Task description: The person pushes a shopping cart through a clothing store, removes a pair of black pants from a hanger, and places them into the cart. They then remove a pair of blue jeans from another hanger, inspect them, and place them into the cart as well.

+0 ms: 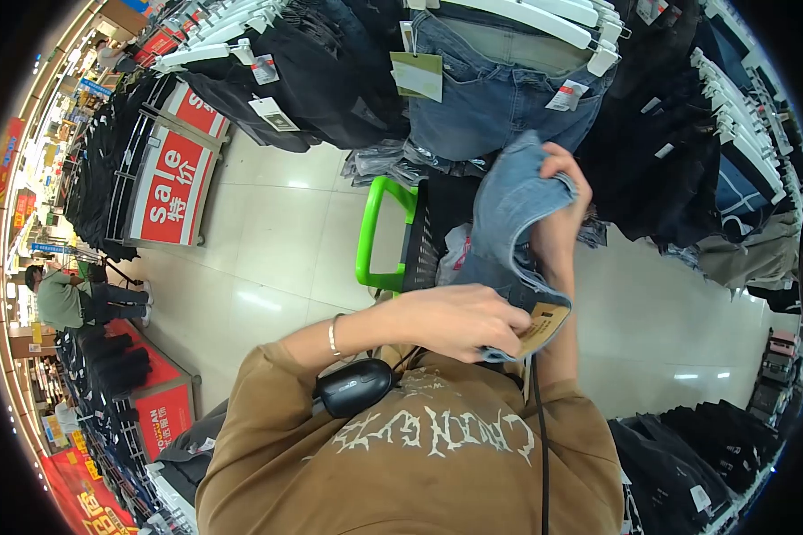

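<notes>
A pair of blue denim jeans (506, 209) hangs between my two hands, in front of my chest. My left hand (464, 319), with a bracelet at the wrist, enters from the left side and pinches the waistband beside a tan label (544, 326). On the far side, my right hand (564, 192) is partly behind the cloth, its fingers curled over the denim's upper edge. Just beyond the jeans stands a black basket (422, 241) with a green handle (366, 234), holding dark cloth and a white plastic bag (456, 250).
Racks of hanging jeans (509, 89) and dark trousers (312, 85) stand ahead, with more trousers (660, 160) at the right. A red sale sign (177, 183) is at the left. A person (62, 299) in green stands farther left. Clothes (687, 464) lie at the lower right.
</notes>
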The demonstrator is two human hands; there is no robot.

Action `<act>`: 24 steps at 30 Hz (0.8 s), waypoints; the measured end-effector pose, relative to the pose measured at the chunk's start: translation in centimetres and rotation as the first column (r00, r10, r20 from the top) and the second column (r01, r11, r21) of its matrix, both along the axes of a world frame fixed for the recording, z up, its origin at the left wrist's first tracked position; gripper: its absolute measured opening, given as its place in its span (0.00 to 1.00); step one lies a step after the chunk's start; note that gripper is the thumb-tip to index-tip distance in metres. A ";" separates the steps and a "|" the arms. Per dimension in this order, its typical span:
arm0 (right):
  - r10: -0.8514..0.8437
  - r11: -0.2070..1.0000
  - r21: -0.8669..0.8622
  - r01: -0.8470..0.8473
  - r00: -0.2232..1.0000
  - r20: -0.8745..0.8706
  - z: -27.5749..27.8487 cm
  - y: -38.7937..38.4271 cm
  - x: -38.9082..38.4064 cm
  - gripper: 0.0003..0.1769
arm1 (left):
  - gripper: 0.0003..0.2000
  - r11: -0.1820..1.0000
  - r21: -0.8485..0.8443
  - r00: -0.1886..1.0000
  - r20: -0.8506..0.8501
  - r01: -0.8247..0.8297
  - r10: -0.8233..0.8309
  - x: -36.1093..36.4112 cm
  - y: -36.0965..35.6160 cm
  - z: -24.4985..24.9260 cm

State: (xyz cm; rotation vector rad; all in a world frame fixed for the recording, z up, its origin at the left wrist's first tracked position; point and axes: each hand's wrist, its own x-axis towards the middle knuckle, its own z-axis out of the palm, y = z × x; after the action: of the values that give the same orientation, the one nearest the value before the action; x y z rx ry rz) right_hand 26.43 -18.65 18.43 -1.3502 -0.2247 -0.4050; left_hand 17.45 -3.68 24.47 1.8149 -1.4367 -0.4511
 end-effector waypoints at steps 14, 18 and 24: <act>0.686 0.072 0.716 -0.694 0.556 0.470 -2.6 4.4 -1.0 0.07 | 0.12 0.757 -0.447 0.791 -0.593 -0.477 0.148 0.8 6.0 1.4; 0.772 0.138 0.661 -0.738 0.498 0.395 -1.0 5.3 -2.7 0.12 | 0.30 0.614 -0.324 0.684 -0.177 -0.720 0.708 3.0 7.1 1.7; 0.825 0.454 0.477 -0.753 0.558 0.095 1.3 4.5 -4.1 0.13 | 0.28 0.762 0.264 0.778 -0.063 -0.591 0.625 2.5 7.6 2.8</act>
State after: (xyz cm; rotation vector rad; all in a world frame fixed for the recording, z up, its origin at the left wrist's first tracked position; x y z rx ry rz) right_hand 22.35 -14.20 19.76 -0.6470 -0.5697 0.4472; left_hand 19.97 3.93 27.23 2.2520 -0.6331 -0.4067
